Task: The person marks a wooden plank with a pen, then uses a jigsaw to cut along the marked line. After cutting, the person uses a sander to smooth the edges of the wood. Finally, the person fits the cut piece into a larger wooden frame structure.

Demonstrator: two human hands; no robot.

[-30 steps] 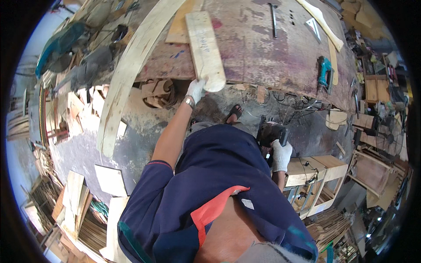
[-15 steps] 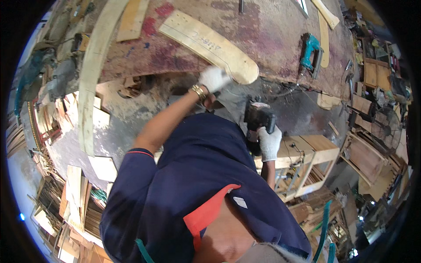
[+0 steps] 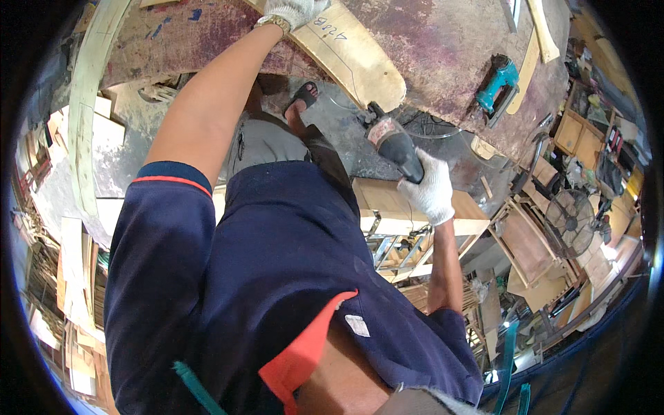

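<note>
A pale wooden board (image 3: 346, 52) with pencil lines and markings lies on the worn workbench, its rounded end reaching past the near edge. My left hand (image 3: 294, 10), in a white knitted glove, holds the board at its far part, with the fingers bent across it; the top of the picture cuts off part of the hand. In its white glove, my right hand (image 3: 430, 190) is closed round the black rear body of a handheld power tool (image 3: 398, 144). The tool's metal head is at the board's rounded end; whether they touch I cannot tell.
A teal power tool (image 3: 499, 84) lies on the workbench (image 3: 443, 41) beside wooden strips (image 3: 527, 69). A cable (image 3: 439, 135) runs below the bench edge. My sandalled foot (image 3: 302, 98) stands beneath. A wooden cabinet frame (image 3: 387, 207), a fan (image 3: 570, 220) and a long curved strip (image 3: 81, 111) are around me.
My left hand has moved from the board's rounded end to its far part. My right hand has raised the power tool from beside my body to the board's end. The view has shifted.
</note>
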